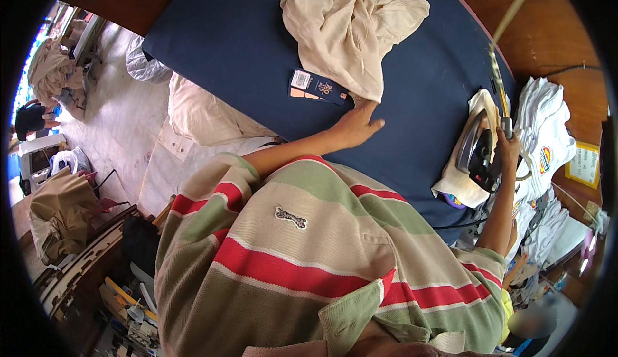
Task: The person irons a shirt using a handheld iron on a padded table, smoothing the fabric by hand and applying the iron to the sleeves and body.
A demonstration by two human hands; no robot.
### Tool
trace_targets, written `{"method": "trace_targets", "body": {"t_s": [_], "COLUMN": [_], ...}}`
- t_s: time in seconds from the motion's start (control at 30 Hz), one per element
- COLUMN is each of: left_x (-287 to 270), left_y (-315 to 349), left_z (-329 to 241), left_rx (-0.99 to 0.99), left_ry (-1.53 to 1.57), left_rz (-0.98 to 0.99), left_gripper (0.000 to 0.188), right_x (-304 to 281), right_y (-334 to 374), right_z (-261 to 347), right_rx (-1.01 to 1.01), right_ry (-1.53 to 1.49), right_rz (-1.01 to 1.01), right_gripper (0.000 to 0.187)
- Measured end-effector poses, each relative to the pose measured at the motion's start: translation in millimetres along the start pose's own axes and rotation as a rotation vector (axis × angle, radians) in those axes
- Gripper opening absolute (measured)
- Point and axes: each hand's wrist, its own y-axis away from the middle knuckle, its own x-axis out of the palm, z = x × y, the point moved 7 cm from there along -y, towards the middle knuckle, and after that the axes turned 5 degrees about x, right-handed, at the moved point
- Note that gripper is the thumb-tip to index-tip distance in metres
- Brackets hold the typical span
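Observation:
A cream garment (347,28) lies bunched on the dark blue ironing table (232,54), its narrow end toward me. A dark hang tag (318,88) with a white label lies beside that end. My left hand (355,126) is at the narrow end, thumb spread out. Its other fingers reach toward the fabric, their tips hidden under it. At the table's right side, my right hand (508,146) is closed on the handle of a black iron (481,157). The iron rests on a cream cloth (460,186), and its cord (499,67) runs upward.
Folded white shirts (541,125) are stacked right of the iron, against a brown wooden wall (547,22). Cream fabric (206,112) hangs beyond the table's left edge. Farther left are a pale tiled floor (119,112) and a brown cloth pile (64,212). A person (534,321) is at the lower right.

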Motion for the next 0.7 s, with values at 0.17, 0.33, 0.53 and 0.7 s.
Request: {"method": "trace_targets", "body": {"t_s": [0.17,0.33,0.53,0.7], "left_x": [-15.9,-109.0,-101.8,-111.9], "left_y": [26.2,41.4,63.1,51.5], "left_z": [-9.3,-6.3,30.2,-4.2], "left_rx": [0.081,0.209,-0.154,0.370], "left_ry": [-0.206,-0.684,-0.627,-0.858], "left_rz": [0.091,-0.346,-0.051,-0.237], "left_gripper": [0.044,0.030,0.024,0.023], "right_x": [-6.7,11.3,165.5,207.8], "right_y": [-53.5,14.2,191.4,176.4], "right_z": [-98.6,47.1,239.3,253.8], "right_rx": [0.073,-0.381,-0.934,-0.779], "right_ry": [0.120,0.434,-0.118,-0.345], "right_rz": [-0.120,-0.539,0.071,0.003], "right_gripper": [0.062,0.057,0.052,0.033]}}
